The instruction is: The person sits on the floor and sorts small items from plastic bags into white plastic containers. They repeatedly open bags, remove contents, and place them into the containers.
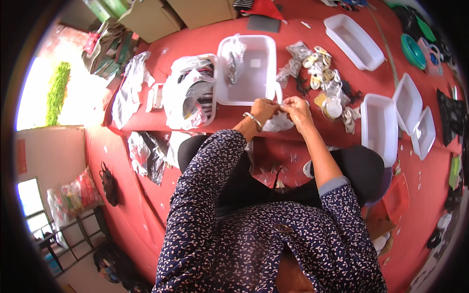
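My left hand (264, 112), with a bracelet at the wrist, meets my right hand (297, 111) over the table's near edge. The fingertips of both are pinched close together. What lies between them is too small to make out. A white strip (279, 92) rises just beyond the fingertips, beside the bin's corner; I cannot tell whether it is held. Directly under the hands is a clear plastic bag (278, 123). Beyond my left hand stands a white plastic bin (265, 49) with a crumpled clear bag (236, 58) inside.
At left, another white bin (213, 93) is heaped with bags and striped pieces. Right of my hands lie coiled pale cables (316, 75) and a round white piece (332, 108). A white tray (379, 129) stands at the right, a long one (351, 39) farther back. Cardboard boxes (151, 20) line the back.
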The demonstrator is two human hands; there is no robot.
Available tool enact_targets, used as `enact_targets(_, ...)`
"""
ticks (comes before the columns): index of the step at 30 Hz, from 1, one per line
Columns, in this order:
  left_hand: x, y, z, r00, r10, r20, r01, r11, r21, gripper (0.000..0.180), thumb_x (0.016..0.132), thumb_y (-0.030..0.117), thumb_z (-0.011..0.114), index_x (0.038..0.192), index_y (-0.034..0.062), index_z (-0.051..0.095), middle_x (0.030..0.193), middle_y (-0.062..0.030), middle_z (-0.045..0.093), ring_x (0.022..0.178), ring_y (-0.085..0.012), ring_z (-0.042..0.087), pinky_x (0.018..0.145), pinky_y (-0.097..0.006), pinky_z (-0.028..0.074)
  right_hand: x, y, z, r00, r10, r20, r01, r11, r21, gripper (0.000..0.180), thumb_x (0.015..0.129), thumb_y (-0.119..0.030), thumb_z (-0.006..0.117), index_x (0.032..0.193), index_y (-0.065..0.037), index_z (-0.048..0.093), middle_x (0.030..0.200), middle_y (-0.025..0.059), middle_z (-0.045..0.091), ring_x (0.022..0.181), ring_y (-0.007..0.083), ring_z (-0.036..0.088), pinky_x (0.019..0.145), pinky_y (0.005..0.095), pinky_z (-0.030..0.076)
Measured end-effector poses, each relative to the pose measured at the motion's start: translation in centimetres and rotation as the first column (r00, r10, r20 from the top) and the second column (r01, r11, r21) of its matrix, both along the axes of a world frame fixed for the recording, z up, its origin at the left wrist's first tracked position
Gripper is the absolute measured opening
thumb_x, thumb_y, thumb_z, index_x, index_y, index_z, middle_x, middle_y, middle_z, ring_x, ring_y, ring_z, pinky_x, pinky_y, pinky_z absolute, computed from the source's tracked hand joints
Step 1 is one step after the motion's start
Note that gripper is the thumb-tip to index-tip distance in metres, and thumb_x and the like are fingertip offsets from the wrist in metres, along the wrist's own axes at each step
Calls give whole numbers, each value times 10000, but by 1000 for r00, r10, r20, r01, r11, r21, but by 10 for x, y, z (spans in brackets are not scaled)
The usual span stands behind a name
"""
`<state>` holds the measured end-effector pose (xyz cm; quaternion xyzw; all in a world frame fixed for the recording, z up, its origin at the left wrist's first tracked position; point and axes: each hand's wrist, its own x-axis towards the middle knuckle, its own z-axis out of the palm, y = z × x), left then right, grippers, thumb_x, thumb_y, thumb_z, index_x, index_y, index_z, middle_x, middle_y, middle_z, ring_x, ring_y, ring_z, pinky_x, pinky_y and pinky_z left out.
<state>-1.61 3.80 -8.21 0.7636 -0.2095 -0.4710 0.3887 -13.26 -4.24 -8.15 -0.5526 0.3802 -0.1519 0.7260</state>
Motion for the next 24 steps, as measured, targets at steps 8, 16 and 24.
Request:
enact_targets(8, -2, 0, 2, 997, 52, -59, -55, 997, -54, 131, 701, 121, 640, 722, -8, 637, 592, -46, 591, 503, -80, 533, 431, -195, 407, 3, 1, -30, 997, -74, -38, 40, 819, -572, 111, 602, -27, 600, 696, -50, 545, 670, 105, 587, 673, 278, 581, 601, 347, 444)
enact_targets(16, 7, 0, 0, 992, -94, 89, 98, 994, -39, 196, 699, 193, 646, 709, -2, 639, 584, -41, 588, 504, -85, 523, 438, -218, 404, -2, 12, 1, 998, 32, -63, -70, 486, -871, 223, 686, -4, 502, 875, -87, 587, 773, 80, 609, 726, 271, 586, 614, 344, 460)
enact_targets(24, 15, -1, -4, 953, -280, 114, 279, 960, 24, 254, 680, 217, 660, 695, -35, 630, 564, -35, 561, 499, -80, 480, 460, -234, 385, -6, 14, -8, 985, 27, -168, -163, 449, -879, 88, 681, 4, 477, 760, -19, 508, 744, 138, 547, 704, 318, 560, 595, 389, 455)
